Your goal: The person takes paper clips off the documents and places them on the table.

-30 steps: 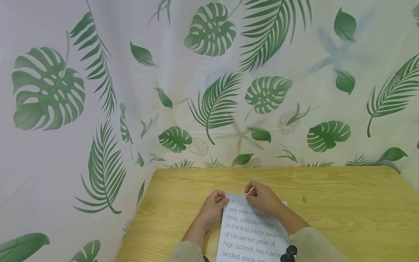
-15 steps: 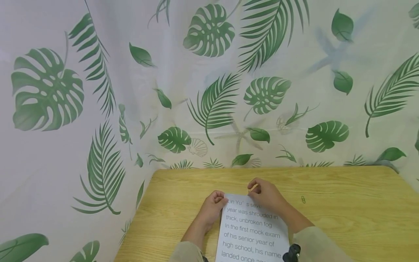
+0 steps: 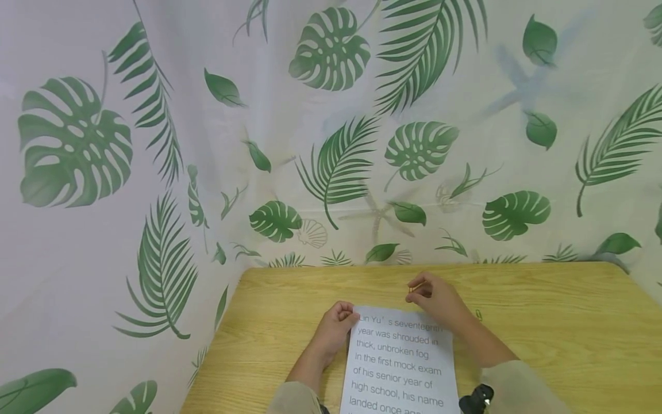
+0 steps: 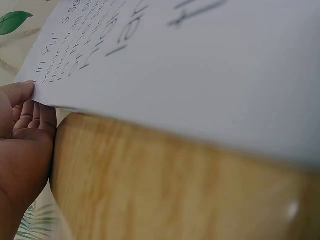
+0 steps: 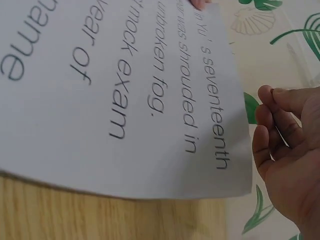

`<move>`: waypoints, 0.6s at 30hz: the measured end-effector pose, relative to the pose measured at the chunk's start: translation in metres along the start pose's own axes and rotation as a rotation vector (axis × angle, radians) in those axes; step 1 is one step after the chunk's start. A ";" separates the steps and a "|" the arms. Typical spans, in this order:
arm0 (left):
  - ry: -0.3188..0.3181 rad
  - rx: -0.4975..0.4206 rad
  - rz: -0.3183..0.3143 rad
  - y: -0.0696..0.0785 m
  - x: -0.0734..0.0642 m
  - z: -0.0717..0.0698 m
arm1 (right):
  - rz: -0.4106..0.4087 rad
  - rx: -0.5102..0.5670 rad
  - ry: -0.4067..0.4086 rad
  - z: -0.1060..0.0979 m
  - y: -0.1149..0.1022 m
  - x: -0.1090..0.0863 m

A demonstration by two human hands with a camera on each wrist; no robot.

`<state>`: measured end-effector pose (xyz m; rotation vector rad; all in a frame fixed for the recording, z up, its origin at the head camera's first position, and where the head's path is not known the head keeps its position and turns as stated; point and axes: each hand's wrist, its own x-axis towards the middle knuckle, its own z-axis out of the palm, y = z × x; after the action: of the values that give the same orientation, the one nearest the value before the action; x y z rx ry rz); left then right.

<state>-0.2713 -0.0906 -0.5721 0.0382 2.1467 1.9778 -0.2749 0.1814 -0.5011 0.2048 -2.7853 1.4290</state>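
Note:
My left hand [image 3: 333,334] pinches the top left corner of a stack of printed paper sheets [image 3: 395,379], thumb on top and fingers curled below, as the left wrist view shows. The sheets are held tilted up, large black text facing me. Just past their top right edge, my right hand [image 3: 441,303] pinches a tiny yellowish paper clip [image 3: 411,290] between thumb and index finger. In the right wrist view the fingertips hide the clip, and the hand [image 5: 290,145] is apart from the paper's top edge.
A green paper clip [image 3: 478,315] lies on the wooden table [image 3: 558,333], to the right of my right hand. Behind and to the left hangs a white curtain [image 3: 439,75] printed with green leaves.
My right hand has drawn away from the paper's top edge, up and to the right, keeping the small clip in its fingers. The left hand stays at the corner.

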 end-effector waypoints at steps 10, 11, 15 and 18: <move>0.004 -0.012 -0.022 -0.002 0.002 -0.001 | -0.010 -0.014 0.044 -0.030 0.018 -0.006; 0.004 -0.012 -0.023 -0.003 0.002 -0.001 | -0.013 -0.019 0.052 -0.034 0.020 -0.008; 0.013 -0.011 -0.022 -0.003 0.003 -0.001 | -0.032 -0.050 0.089 -0.052 0.030 -0.013; 0.020 -0.014 -0.021 -0.002 0.003 0.000 | -0.031 -0.068 0.095 -0.066 0.041 -0.018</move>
<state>-0.2740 -0.0905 -0.5745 -0.0070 2.1358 1.9899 -0.2657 0.2602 -0.4967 0.1737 -2.7366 1.2998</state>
